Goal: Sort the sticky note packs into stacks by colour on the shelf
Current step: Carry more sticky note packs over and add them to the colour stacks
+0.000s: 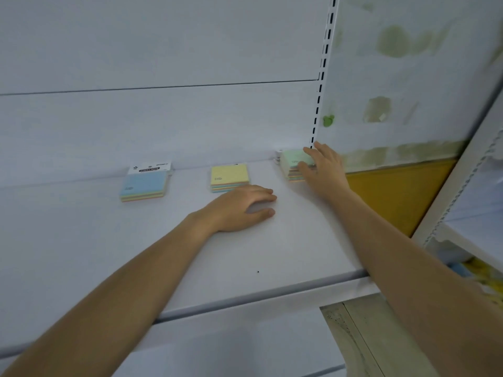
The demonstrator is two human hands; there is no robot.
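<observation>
Three piles of sticky note packs stand along the back of the white shelf. A blue-topped pile with a white header card is at the left. In the middle is a yellow-topped pile. The green-topped pile sits in the right back corner. My right hand grips this green pile from its right side, thumb at the front edge and fingers on top. My left hand rests on the shelf just in front of the yellow pile, fingers loosely curved and holding nothing.
The shelf's white back panel rises behind the piles. A slotted upright and a frosted side panel close off the right end. Beyond it stands another white rack. A lower shelf edge runs below.
</observation>
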